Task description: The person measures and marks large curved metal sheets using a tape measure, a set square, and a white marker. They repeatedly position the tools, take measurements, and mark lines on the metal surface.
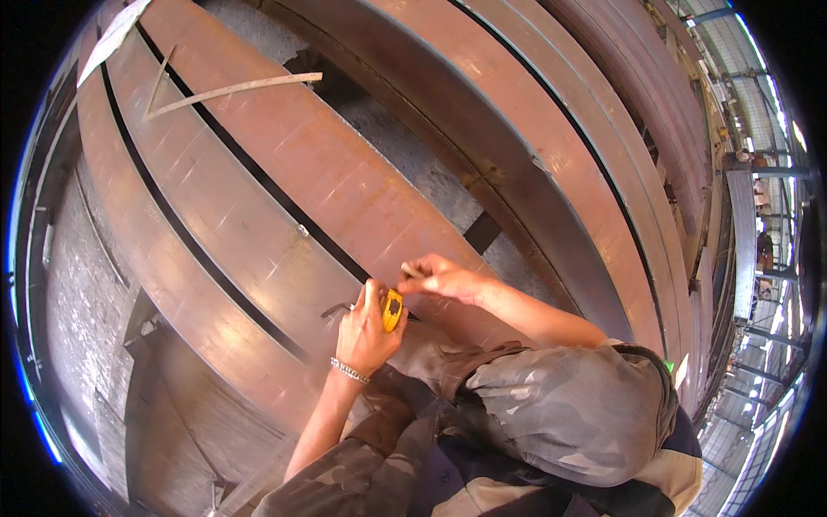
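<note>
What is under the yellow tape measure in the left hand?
The rusty steel plate lies under the tape measure, beside a dark gap. The left hand covers the rest.

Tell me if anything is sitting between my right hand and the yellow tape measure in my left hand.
Nothing visible does. The left hand holds the yellow tape measure on the rusty steel plate, and the right hand rests just beside it, with only bare plate between them.

Two hands, one yellow tape measure [392, 309], one wrist bracelet [350, 370], and one pale strip [233, 88] lying on rusty steel beams [284, 185].
</note>
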`<control>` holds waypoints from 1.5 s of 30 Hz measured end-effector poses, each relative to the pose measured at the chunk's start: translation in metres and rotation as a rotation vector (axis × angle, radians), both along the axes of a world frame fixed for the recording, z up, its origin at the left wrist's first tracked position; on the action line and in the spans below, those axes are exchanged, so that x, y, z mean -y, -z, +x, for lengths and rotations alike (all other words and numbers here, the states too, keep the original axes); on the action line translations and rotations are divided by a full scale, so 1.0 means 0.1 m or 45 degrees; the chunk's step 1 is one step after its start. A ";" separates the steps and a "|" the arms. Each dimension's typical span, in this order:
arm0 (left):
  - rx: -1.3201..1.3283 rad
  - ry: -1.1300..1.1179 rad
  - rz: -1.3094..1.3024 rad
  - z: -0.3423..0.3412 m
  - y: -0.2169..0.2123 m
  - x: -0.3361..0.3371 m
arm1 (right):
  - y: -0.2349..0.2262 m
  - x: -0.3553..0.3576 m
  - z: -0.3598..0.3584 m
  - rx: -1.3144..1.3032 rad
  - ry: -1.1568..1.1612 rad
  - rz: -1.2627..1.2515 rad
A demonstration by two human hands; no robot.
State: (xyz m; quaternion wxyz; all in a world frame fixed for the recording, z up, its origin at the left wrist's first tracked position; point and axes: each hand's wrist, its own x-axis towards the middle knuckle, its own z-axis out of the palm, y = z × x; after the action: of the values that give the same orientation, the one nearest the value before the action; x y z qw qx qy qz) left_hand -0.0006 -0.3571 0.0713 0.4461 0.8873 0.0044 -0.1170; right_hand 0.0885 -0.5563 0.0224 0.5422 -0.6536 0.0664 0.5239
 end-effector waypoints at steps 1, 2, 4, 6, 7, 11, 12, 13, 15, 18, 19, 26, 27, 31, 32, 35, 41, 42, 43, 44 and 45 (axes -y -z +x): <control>-0.011 0.008 0.023 0.02 0.04 0.00 | 0.02 0.03 0.01 -0.005 0.265 -0.049; -0.042 0.027 0.092 0.04 0.09 -0.01 | 0.02 0.12 0.10 0.084 0.348 -0.058; -0.035 0.062 0.218 0.05 0.19 -0.11 | 0.06 0.34 0.45 0.277 0.385 -0.135; -0.021 0.101 0.295 0.04 0.28 -0.22 | 0.13 0.55 0.73 0.271 0.454 -0.129; -0.009 0.089 0.299 0.06 0.31 -0.26 | 0.20 0.58 0.80 0.339 0.404 -0.254; -0.022 0.114 0.396 0.05 0.38 -0.31 | 0.47 0.63 0.87 0.463 0.328 -0.488; 0.043 0.122 0.438 0.05 0.39 -0.30 | 0.53 0.61 0.87 0.571 0.312 -0.525; 0.032 0.119 0.450 0.05 0.40 -0.30 | 0.58 0.56 0.87 0.674 0.295 -0.564; -0.027 0.107 0.451 0.04 0.42 -0.28 | 0.61 0.50 0.84 0.814 0.279 -0.633; 0.028 0.093 0.454 0.01 0.47 -0.26 | 0.57 0.43 0.82 0.897 0.243 -0.726; 0.028 0.099 0.456 0.01 0.48 -0.25 | 0.54 0.41 0.82 0.907 0.206 -0.756; 0.016 0.133 0.545 0.04 0.51 -0.19 | 0.43 0.30 0.78 0.943 0.152 -0.842; -0.014 0.146 0.558 0.05 0.50 -0.19 | 0.42 0.30 0.78 0.976 0.144 -0.842; -0.051 0.128 0.590 0.06 0.51 -0.16 | 0.42 0.28 0.76 1.040 0.143 -0.839; -0.056 0.123 0.586 0.06 0.51 -0.15 | 0.42 0.28 0.76 1.039 0.150 -0.835; -0.071 0.103 0.564 0.06 0.51 -0.16 | 0.43 0.28 0.76 1.045 0.167 -0.846; 0.008 0.056 0.543 0.08 0.51 -0.18 | 0.46 0.29 0.75 1.063 0.198 -0.821; 0.010 0.059 0.546 0.08 0.51 -0.18 | 0.47 0.29 0.75 1.080 0.200 -0.817; 0.014 0.058 0.546 0.08 0.51 -0.18 | 0.48 0.29 0.75 1.099 0.201 -0.812; -0.023 0.068 0.541 0.08 0.51 -0.19 | 0.49 0.29 0.75 1.117 0.203 -0.807; -0.057 0.075 0.533 0.09 0.52 -0.19 | 0.51 0.29 0.75 1.119 0.210 -0.803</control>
State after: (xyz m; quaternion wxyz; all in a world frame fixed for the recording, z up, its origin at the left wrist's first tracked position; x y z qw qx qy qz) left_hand 0.0079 -0.3383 0.0197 0.2484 0.9575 0.0126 -0.1463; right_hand 0.1636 -0.5855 -0.0281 0.3358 -0.9345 0.0385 0.1119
